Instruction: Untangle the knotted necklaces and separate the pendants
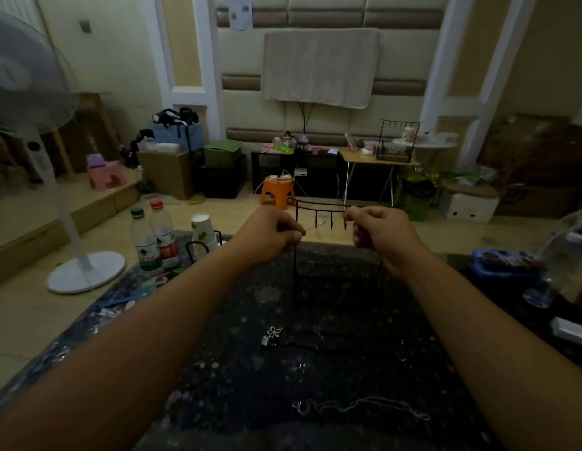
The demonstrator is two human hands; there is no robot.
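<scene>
A black wire jewellery stand [322,209] with several hooks rises from the dark patterned table [237,379]. Both my hands are raised at its top bar. My left hand [273,234] has its fingers curled at the stand's left post, and my right hand [377,231] pinches near the right end of the hook bar. A thin chain seems to run from my hands down toward the table, but it is too fine to follow. A silver flower pendant [274,332] lies at the stand's base. A loose silver necklace chain [361,407] lies near the table's front edge.
Two water bottles [154,239] and stacked paper cups [203,231] stand at the table's far left. A blue tray [501,263] sits at the right, with a clear item beside it. A white standing fan [84,271] is on the floor to the left.
</scene>
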